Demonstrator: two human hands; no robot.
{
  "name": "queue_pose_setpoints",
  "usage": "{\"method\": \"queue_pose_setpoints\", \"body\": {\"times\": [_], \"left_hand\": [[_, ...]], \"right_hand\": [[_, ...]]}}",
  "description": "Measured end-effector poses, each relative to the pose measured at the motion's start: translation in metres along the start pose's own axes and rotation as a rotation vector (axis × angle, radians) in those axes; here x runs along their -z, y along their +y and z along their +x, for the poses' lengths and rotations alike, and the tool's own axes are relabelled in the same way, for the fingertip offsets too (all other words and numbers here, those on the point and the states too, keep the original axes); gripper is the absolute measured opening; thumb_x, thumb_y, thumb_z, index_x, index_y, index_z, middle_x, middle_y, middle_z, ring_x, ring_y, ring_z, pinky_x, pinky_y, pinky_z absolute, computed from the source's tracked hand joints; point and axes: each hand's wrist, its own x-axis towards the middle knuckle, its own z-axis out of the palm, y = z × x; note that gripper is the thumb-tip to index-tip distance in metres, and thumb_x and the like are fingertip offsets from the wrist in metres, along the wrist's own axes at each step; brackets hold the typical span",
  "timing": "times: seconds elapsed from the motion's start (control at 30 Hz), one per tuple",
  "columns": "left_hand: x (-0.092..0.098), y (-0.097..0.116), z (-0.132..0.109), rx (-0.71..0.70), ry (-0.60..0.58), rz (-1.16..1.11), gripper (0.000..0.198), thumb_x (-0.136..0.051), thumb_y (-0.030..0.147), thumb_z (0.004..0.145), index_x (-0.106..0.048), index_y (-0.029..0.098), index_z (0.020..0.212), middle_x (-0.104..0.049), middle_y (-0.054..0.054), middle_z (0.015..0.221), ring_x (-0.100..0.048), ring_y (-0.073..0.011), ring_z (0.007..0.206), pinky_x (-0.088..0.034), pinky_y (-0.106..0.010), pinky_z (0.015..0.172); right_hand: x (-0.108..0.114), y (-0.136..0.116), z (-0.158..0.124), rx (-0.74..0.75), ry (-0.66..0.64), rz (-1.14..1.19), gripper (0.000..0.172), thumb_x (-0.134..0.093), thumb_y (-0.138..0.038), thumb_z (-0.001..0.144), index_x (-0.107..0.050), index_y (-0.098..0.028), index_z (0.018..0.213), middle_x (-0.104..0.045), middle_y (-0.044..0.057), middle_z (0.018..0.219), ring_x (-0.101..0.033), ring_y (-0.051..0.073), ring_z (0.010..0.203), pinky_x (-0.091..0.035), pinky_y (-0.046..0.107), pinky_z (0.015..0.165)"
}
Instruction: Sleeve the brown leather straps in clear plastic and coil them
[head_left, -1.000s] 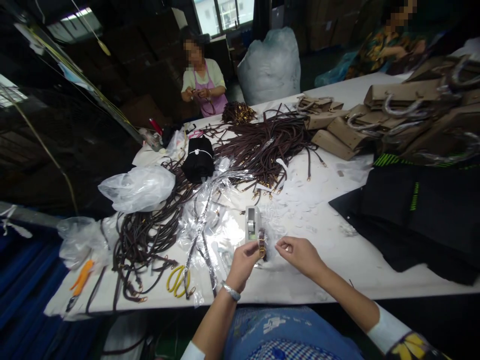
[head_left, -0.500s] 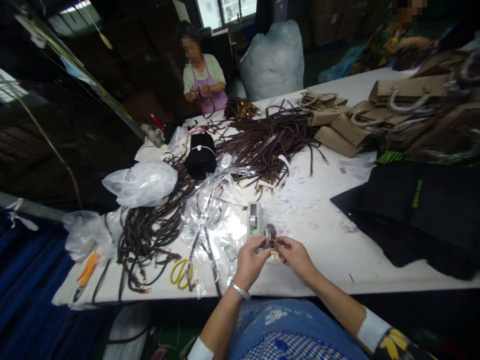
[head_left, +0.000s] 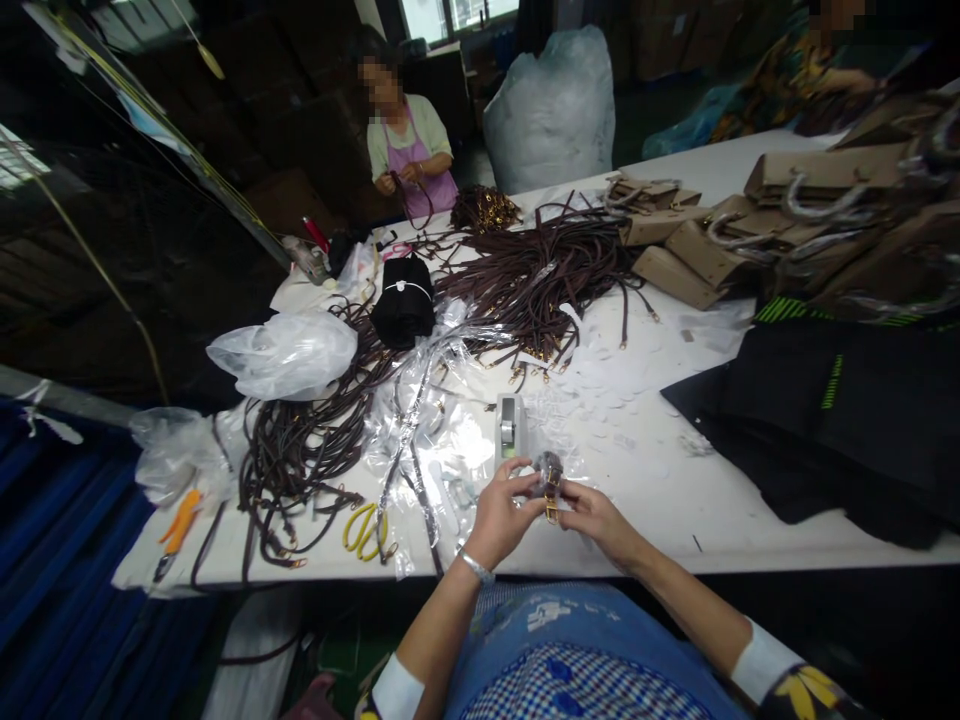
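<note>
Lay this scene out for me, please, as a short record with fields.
Left hand: holding a bundled dark strap
Right hand: at the strap's gold-coloured fitting
Just beyond left hand: grey device
Left side: orange-handled tool, yellow looped handles
Right side: tan bags, black cloth
Far side: person in pink apron

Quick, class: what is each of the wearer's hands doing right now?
Left hand: fingers closed, holding one side of the rolled strap.
Right hand: fingers closed, holding its other side.
</note>
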Motion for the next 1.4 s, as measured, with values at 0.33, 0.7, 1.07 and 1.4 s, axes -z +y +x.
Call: {"method": "queue_pose_setpoints", "body": {"times": [0.33, 0.7, 1.07, 1.4], "left_hand": [[0.003, 0.003, -0.005, 0.011, -0.098, 0.053, 0.023, -0.071, 0.026, 0.075, -0.075, 0.028, 0.098, -0.058, -0.002, 0.119, -0.063, -0.0171, 0.099, -0.05, -0.026, 0.089], [-0.015, 0.006, -0.008, -0.029, -0.028, 0.221, 0.023, -0.074, 0.033, 0.073, -0.074, 0.031, 0.097, -0.054, -0.001, 0.126, -0.065, -0.0162, 0.088, -0.049, -0.032, 0.09], [-0.043, -0.019, -0.01, 0.234, 0.125, -0.129, 0.108, -0.084, 0.021, 0.058, -0.023, 0.025, 0.146, -0.061, -0.006, 0.106, -0.064, -0.012, 0.069, -0.053, -0.028, 0.074], [-0.045, -0.068, -0.037, 0.285, 0.145, 0.048, 0.043, -0.079, 0.016, 0.061, -0.065, 0.019, 0.102, -0.068, 0.001, 0.084, -0.061, -0.0135, 0.072, -0.05, -0.026, 0.072]], "right_hand": [[-0.011, 0.01, -0.014, 0.012, 0.043, 0.184, 0.041, -0.07, -0.035, 0.079, -0.062, -0.019, 0.116, -0.067, 0.007, 0.1, -0.058, 0.019, 0.085, -0.046, 0.03, 0.072], [-0.028, 0.019, -0.015, -0.048, 0.379, 0.337, 0.031, -0.059, -0.046, 0.085, -0.064, -0.021, 0.103, -0.064, 0.002, 0.085, -0.051, 0.014, 0.069, -0.038, 0.025, 0.056], [-0.033, 0.046, -0.017, -0.17, 0.506, 0.46, 0.037, -0.062, -0.055, 0.079, -0.065, -0.021, 0.092, -0.067, 0.005, 0.088, -0.06, 0.019, 0.077, -0.05, 0.028, 0.067], [-0.038, 0.097, -0.017, -0.28, 0.245, 0.37, 0.041, -0.063, -0.054, 0.078, -0.07, -0.018, 0.096, -0.071, 0.004, 0.083, -0.064, 0.018, 0.074, -0.052, 0.032, 0.076]]}}
